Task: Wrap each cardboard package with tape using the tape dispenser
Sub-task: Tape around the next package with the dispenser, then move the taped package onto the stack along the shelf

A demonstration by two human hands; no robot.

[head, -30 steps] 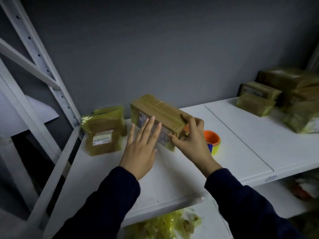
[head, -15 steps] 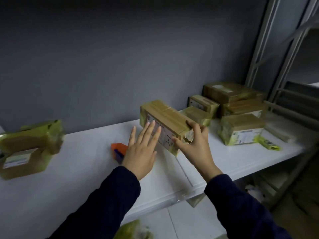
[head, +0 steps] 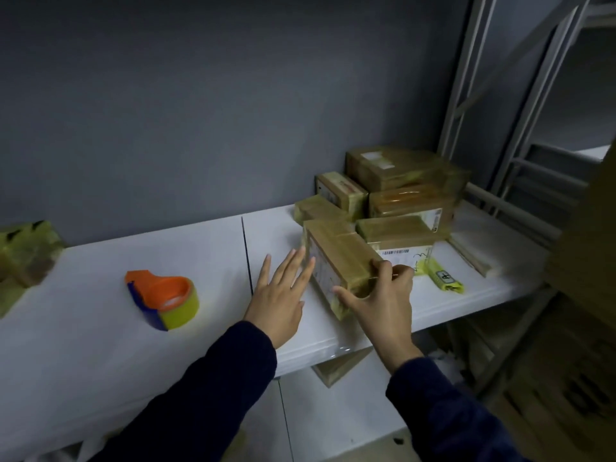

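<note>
**Clerk:** Where is the item under inspection?

**Inspector:** The cardboard package (head: 336,261) is over the right panel of the white shelf (head: 100,295), right of the seam (head: 246,251) and just in front of a stack of packages (head: 406,195) against the grey wall. It sits tilted, with the near end lower. I cannot tell whether that corner rests on the shelf.

**Clerk:** Condition of the package?

**Inspector:** It is a long brown box. Glossy, yellowish clear tape covers the top and ends, and one band edge crosses the top. A white label (head: 321,271) is on the side facing the person. Its print is too blurred to read.

**Clerk:** Grip?

**Inspector:** The right hand (head: 383,301) grasps the near end, with the thumb low on the labelled side and the fingers curled over the top. The left hand (head: 280,295) is released, its fingers straight and spread, and the tips reach the far edge of the labelled side. I cannot confirm contact there.

**Clerk:** And the tool?

**Inspector:** The tape dispenser (head: 163,301) has an orange and blue body and holds a yellowish roll. It lies on the left panel, well apart from the package, with neither hand on it.

**Clerk:** Other items?

**Inspector:** A small yellow object (head: 445,280) lies on the shelf just right of the stack. Another taped package (head: 26,255) sits at the far left edge
</note>
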